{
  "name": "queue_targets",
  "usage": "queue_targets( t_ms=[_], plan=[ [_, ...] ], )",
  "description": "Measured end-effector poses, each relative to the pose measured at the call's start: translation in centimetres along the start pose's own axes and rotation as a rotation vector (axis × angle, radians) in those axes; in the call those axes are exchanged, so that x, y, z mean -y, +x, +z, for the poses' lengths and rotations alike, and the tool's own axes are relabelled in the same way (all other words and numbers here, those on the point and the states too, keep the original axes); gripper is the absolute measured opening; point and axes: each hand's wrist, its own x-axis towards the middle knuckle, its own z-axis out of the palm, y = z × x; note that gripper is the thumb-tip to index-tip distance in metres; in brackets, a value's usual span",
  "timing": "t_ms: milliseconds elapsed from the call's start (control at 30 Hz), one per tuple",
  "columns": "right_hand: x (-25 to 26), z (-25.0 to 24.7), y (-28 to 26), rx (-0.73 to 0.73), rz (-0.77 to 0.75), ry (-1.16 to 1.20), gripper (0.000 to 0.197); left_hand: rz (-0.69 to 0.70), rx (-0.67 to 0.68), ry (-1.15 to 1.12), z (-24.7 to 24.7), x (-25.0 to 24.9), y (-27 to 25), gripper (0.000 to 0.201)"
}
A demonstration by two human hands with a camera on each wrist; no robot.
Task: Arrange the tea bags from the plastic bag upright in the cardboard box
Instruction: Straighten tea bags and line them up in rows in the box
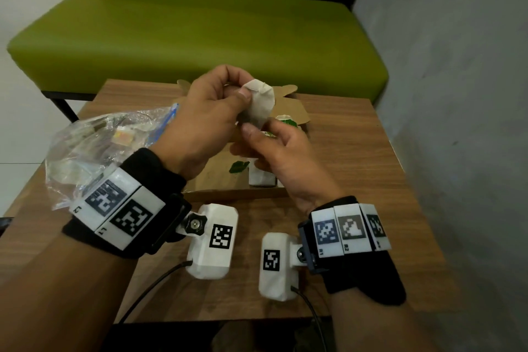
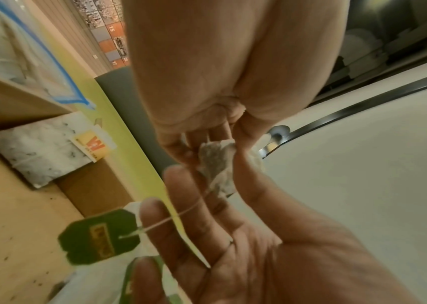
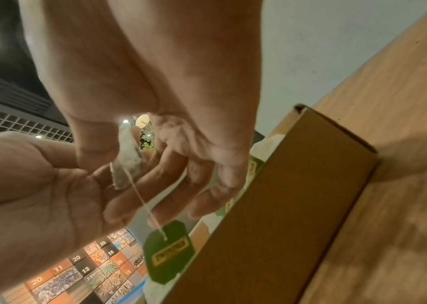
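My left hand (image 1: pixel 243 90) pinches the top of a white tea bag (image 1: pixel 260 106) above the open cardboard box (image 1: pixel 228 194). Just below it, my right hand (image 1: pixel 253 134) pinches the bag's lower end between thumb and forefinger. The bag's string runs down to a green tag (image 2: pixel 98 236) that hangs free over the box, also clear in the right wrist view as the green tag (image 3: pixel 169 251). Inside the box stand white tea bags (image 1: pixel 261 177), and one tea bag with a yellow-red tag (image 2: pixel 41 152) lies against a wall. The clear plastic bag (image 1: pixel 94 146), with more tea bags in it, lies left of the box.
The box sits mid-table on a small wooden table (image 1: pixel 357 166). A green bench (image 1: pixel 200 31) runs behind the table and a grey wall (image 1: pixel 457 94) stands close on the right. Cables from the wrist cameras trail over the table's near edge.
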Motion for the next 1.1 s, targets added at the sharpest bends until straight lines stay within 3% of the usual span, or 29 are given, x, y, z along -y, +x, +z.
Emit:
queue_targets(
  t_ms=[133, 267, 367, 633, 733, 900, 1100],
  plan=[
    [0.2, -0.1, 0.1, -0.124, -0.097, 0.049, 0.017, 0.002, 0.028, 0.001, 0.1, 0.3, -0.2, 0.016],
    [0.1, -0.4, 0.1, -0.188, -0.087, 0.030, 0.019, 0.028, 0.056, 0.069, -0.3, 0.2, -0.2, 0.003],
    [0.0, -0.6, 0.0, -0.193, -0.070, 0.026, 0.020, 0.056, 0.056, 0.139, -0.6, 0.2, -0.2, 0.011],
    [-0.3, -0.4, 0.0, -0.125, 0.000, -0.020, 0.031, 0.082, -0.207, 0.122, -1.1, 0.9, 0.4, 0.010],
    [0.1, -0.5, -0.1, -0.098, 0.000, 0.015, 0.033, 0.079, -0.242, 0.119, -1.4, 0.9, 0.5, 0.009],
    [0.0, 0.5, 0.1, -0.020, 0.063, 0.075, 0.031, -0.002, -0.156, -0.052, -0.8, 0.3, 0.3, 0.014],
    [0.2, 0.5, 0.3, -0.054, 0.091, 0.052, 0.030, 0.006, -0.101, -0.073, -1.2, 0.0, 0.3, 0.017]
  ],
)
